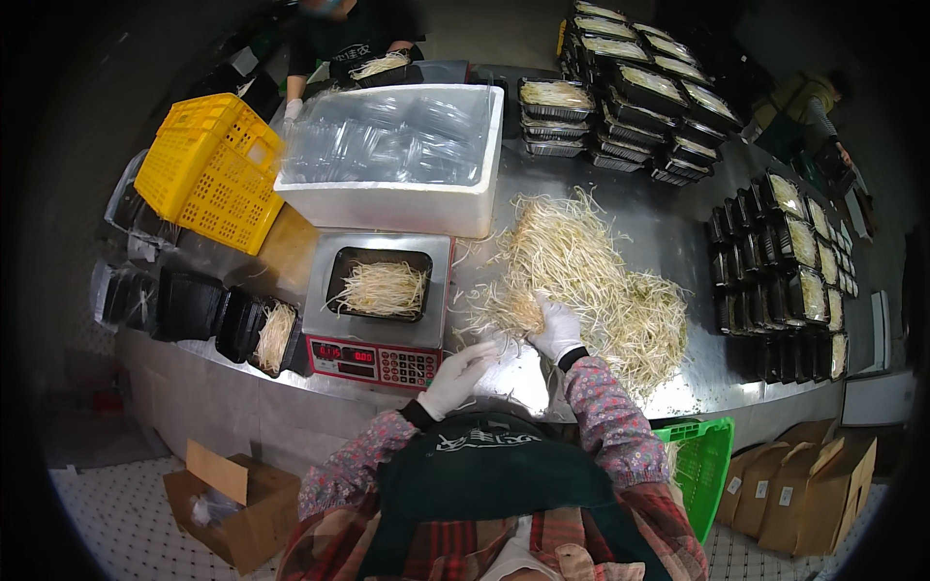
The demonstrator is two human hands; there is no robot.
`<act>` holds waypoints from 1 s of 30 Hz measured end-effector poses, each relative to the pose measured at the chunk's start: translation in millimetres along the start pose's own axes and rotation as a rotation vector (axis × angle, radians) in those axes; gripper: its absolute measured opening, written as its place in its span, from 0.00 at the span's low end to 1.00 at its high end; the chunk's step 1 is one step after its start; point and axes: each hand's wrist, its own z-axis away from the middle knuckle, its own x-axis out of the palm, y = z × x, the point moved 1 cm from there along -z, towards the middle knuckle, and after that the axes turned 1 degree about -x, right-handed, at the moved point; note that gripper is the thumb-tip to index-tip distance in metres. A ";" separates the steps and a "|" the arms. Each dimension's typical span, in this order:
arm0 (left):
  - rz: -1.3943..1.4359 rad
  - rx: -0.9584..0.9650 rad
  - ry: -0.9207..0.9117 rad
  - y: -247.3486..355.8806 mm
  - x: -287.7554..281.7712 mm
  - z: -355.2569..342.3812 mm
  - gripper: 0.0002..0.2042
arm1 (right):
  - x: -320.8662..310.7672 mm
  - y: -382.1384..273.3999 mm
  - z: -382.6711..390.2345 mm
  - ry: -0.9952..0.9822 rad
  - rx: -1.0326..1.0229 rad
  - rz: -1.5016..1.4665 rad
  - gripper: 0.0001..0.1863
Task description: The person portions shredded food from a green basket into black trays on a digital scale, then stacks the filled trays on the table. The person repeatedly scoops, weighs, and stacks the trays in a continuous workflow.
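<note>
A loose pile of pale bean sprouts covers the middle of the steel table. My right hand, in a white glove, grips a bunch at the pile's near left side. My left hand, also gloved, hovers beside the scale's right front corner, fingers extended and apparently empty. On the digital scale rests a black tray of sprouts. Left of the scale, another sprout-filled tray stands beside black trays.
Foam box of clear lids; yellow crate; stacked packed trays behind, more right. Green basket and cartons below. One co-worker stands opposite, another person at back right.
</note>
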 end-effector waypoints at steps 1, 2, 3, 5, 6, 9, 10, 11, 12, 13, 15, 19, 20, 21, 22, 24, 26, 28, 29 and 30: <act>-0.072 0.055 0.117 29.5 -11.2 14.3 0.18 | -8.7 -1.7 2.3 0.034 0.023 -0.054 0.42; -0.238 0.243 0.277 58.4 -27.4 25.4 0.15 | -10.6 0.8 4.9 0.093 0.007 -0.138 0.42; -0.414 0.413 0.433 79.6 -49.9 31.8 0.16 | -15.0 2.7 6.9 0.118 -0.012 -0.176 0.42; -0.591 0.576 0.651 99.8 -108.9 36.1 0.16 | -23.1 2.4 8.8 0.164 -0.028 -0.275 0.43; -0.738 0.603 0.732 102.0 -137.9 30.8 0.17 | -21.0 4.6 7.7 0.123 0.018 -0.263 0.43; -1.021 0.616 0.748 85.7 -204.1 8.9 0.21 | -24.6 -2.9 -0.9 0.102 0.044 -0.291 0.44; -1.059 0.615 0.728 79.8 -211.7 5.7 0.21 | -35.4 -10.6 -2.7 0.111 0.053 -0.362 0.44; -1.097 0.581 0.654 73.7 -211.7 3.7 0.21 | -48.9 -19.7 -6.4 0.135 0.046 -0.380 0.44; -1.128 0.548 0.572 68.9 -205.3 1.5 0.21 | -58.9 -25.8 -12.6 0.157 0.010 -0.449 0.43; -1.178 0.538 0.576 64.9 -200.2 1.9 0.21 | -67.3 -35.8 -21.6 0.153 -0.053 -0.577 0.43; -0.905 0.516 0.614 59.5 -189.3 1.4 0.22 | -105.1 -70.3 -33.8 0.137 -0.172 -0.608 0.43; -0.571 0.500 0.700 63.4 -193.4 9.3 0.24 | -153.2 -171.3 -66.0 0.077 -0.428 -0.225 0.42; -0.480 0.488 0.714 62.3 -196.4 7.7 0.24 | -153.2 -192.2 -75.7 0.064 -0.495 -0.121 0.42; -0.399 0.483 0.728 60.8 -196.4 3.2 0.25 | -146.0 -210.4 -87.8 0.018 -0.548 -0.001 0.43; -0.338 0.482 0.742 59.5 -195.8 -0.2 0.25 | -130.8 -226.0 -100.3 -0.030 -0.600 0.119 0.43; -0.312 0.491 0.753 58.9 -193.5 -4.4 0.26 | -86.9 -248.5 -120.0 -0.068 -0.676 0.308 0.42; -0.394 0.509 0.724 58.3 -192.0 -10.5 0.27 | -45.6 -253.8 -127.7 0.060 -0.793 0.326 0.40; -0.650 0.505 0.659 55.2 -192.8 -8.1 0.28 | -36.7 -260.9 -124.0 0.097 -0.792 0.142 0.33; -0.854 0.504 0.619 58.4 -190.5 -8.8 0.28 | -29.8 -259.0 -124.3 0.100 -0.760 0.127 0.34; -1.049 0.500 0.605 61.5 -186.9 -10.3 0.29 | -24.4 -255.3 -125.6 0.105 -0.725 0.112 0.34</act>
